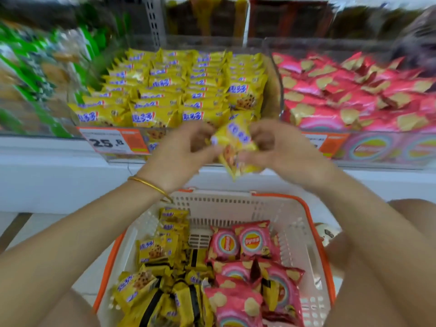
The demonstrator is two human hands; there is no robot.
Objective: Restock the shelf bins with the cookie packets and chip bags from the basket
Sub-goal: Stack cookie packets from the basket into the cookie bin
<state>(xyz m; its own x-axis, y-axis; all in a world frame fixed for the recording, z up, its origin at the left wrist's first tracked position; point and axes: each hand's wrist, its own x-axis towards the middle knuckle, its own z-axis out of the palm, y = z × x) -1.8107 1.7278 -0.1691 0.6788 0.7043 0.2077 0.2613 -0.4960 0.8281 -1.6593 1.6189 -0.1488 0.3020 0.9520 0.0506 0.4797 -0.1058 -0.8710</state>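
Both hands hold yellow cookie packets (236,147) in the air, just in front of the clear bin of yellow cookie packets (174,90). My left hand (186,149) pinches them from the left and my right hand (273,147) from the right. Below, the white basket with an orange rim (236,201) holds more yellow cookie packets (155,251) on its left side and pink chip bags (250,244) on its right. A second clear bin, at the right of the shelf, is filled with pink chip bags (349,95).
An orange and white price label (113,141) reading 25 sits on the cookie bin's front. Green packets (30,74) fill the bin to the left. Dark packets stand on the shelf above (212,17). The white shelf ledge (47,171) runs under the bins.
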